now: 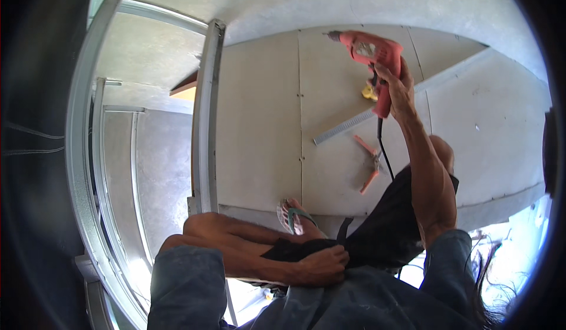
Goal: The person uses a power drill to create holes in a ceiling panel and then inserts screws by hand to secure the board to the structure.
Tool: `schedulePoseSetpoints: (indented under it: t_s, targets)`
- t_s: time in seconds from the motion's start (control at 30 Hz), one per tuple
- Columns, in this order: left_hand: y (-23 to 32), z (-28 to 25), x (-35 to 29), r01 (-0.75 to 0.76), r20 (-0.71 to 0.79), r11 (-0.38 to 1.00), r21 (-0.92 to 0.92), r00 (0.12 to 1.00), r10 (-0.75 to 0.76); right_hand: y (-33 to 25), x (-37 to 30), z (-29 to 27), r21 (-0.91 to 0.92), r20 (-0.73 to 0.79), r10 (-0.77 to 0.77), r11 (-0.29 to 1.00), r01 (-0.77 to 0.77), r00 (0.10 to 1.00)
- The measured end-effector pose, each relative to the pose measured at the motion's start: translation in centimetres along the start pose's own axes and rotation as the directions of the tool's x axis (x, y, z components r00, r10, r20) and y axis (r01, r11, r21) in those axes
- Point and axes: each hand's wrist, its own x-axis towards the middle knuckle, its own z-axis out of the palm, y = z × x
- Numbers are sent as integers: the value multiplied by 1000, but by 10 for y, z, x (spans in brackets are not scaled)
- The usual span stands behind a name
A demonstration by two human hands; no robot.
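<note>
A: Head view, what's the right hand [396, 85] doing?

B: It's gripping a red power drill [370, 50] in the upper right of the frame, fingers clamped around the handle, bit pointing left over the grey board [259, 123].

A: And the left hand [321, 265]?

B: It's resting at lower centre, fingers curled together on black shorts [383, 224]. Orange pliers [371, 163] are lying on the board.

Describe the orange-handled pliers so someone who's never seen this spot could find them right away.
Start at the big pale board the person crouches on. A long metal strip lies across it; just below that sit the pliers, handles spread. They lie loose, unlike the red drill held in the right hand.
</note>
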Motion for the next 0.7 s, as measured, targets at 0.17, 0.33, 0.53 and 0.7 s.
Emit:
schedulePoseSetpoints:
  t_s: [0.17,0.33,0.53,0.7]
  targets:
    - [-2,14,-20,139,-9,980,-143,990,-141,29,8,11,-18,8,6,1000,-6,1000]
    - [-14,-2,-34,20,-176,934,-356,981,-88,33,22,-12,15,41,-71,997,71,997]
    - [9,-48,-68,129,-293,678,-724,832,-471,39,26,-20,-20,79,-45,999,46,996]
    - [42,-37,-74,412,-51,586,-697,787,-615,38,24,-12,-1,78,-69,998,69,995]
